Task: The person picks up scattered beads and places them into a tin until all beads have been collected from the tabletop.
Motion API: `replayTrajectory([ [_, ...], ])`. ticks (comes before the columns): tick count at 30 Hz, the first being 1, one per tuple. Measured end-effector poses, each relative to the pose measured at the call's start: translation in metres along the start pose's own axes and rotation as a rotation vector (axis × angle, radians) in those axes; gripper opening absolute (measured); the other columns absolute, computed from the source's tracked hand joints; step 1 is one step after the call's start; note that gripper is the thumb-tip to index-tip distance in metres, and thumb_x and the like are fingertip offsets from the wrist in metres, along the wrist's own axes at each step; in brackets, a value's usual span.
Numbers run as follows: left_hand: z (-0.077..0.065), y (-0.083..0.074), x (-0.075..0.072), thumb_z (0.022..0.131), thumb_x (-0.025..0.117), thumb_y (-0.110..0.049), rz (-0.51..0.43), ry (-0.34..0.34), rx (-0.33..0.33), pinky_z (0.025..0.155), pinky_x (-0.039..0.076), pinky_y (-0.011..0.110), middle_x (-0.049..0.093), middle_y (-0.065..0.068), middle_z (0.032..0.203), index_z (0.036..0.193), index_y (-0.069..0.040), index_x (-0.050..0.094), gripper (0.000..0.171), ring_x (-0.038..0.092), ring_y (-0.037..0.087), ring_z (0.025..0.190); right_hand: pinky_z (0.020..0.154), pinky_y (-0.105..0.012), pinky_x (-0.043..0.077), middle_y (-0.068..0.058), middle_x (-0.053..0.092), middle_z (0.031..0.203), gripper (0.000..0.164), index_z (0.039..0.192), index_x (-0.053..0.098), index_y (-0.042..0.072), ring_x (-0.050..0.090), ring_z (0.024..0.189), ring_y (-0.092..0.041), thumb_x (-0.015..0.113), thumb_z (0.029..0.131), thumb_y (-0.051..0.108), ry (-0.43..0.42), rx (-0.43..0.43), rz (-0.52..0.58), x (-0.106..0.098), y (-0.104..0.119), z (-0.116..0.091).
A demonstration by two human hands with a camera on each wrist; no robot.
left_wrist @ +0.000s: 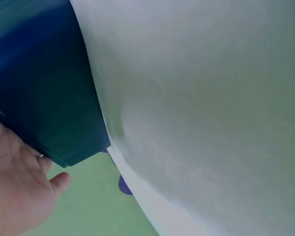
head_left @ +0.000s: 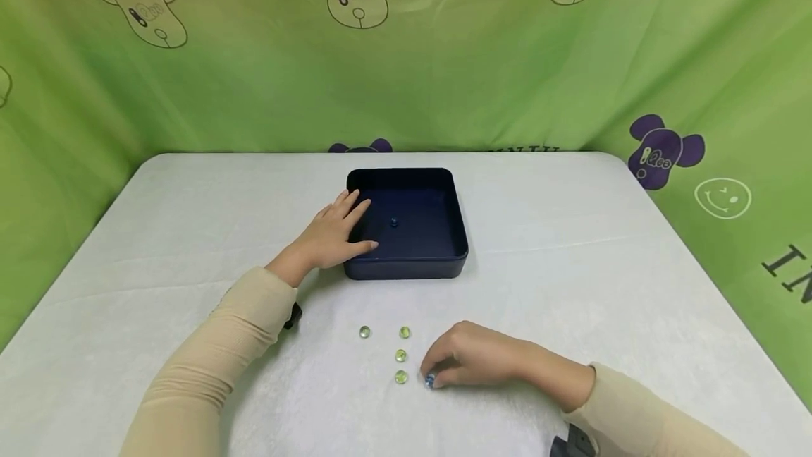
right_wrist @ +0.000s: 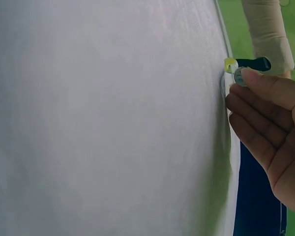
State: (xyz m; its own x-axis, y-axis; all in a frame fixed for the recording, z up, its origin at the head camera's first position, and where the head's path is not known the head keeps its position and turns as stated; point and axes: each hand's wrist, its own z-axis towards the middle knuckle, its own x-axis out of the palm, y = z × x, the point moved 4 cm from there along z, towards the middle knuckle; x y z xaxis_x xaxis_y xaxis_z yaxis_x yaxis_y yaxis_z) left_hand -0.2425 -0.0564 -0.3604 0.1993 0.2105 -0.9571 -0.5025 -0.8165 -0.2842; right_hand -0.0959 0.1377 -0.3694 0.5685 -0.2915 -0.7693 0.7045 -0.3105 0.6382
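Note:
My left hand point(head_left: 326, 235) rests on the left rim of a square dark blue tray point(head_left: 406, 269), fingers spread and straight. The left wrist view has that hand point(left_wrist: 19, 182) against the side of the tray point(left_wrist: 54, 88). Near the front of the table my right hand point(head_left: 478, 355) pinches a small blue glass bead point(head_left: 430, 380) between thumb and fingertips. Up close, in the right wrist view, the round bead point(right_wrist: 240, 77) shows at the thumb tip. To its left, three yellow-green glass beads point(head_left: 401, 355) form a short column.
A paler green bead point(head_left: 364, 331) lies left of the column. One small dark bead point(head_left: 394, 222) sits on the tray's floor. White cloth point(head_left: 603, 266) covers the table, and a green printed curtain point(head_left: 444, 76) hangs behind and at the sides.

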Motion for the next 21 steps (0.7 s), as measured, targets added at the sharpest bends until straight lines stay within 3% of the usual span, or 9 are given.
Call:
replayTrajectory([
  [12, 0.000, 0.002, 0.002, 0.083, 0.043, -0.053, 0.003, -0.008, 0.000, 0.101, 0.008, 0.044, 0.000, 0.009, 0.144, 0.140, -0.012, 0.012, 0.076, -0.007, 0.022, 0.129, 0.076, -0.018, 0.043, 0.008, 0.063, 0.091, 0.014, 0.092, 0.068, 0.010, 0.056, 0.088, -0.002, 0.063, 0.079, 0.013, -0.032, 0.061, 0.082, -0.010, 0.000, 0.001],
  [21, 0.000, 0.002, 0.002, 0.083, 0.042, -0.054, -0.003, -0.007, -0.004, 0.101, 0.008, 0.043, 0.000, 0.009, 0.144, 0.140, -0.013, 0.012, 0.076, -0.007, 0.022, 0.129, 0.074, -0.018, 0.044, 0.003, 0.065, 0.091, 0.015, 0.091, 0.068, 0.006, 0.058, 0.086, -0.004, 0.064, 0.077, 0.010, -0.103, 0.044, 0.079, -0.023, -0.001, 0.000],
])
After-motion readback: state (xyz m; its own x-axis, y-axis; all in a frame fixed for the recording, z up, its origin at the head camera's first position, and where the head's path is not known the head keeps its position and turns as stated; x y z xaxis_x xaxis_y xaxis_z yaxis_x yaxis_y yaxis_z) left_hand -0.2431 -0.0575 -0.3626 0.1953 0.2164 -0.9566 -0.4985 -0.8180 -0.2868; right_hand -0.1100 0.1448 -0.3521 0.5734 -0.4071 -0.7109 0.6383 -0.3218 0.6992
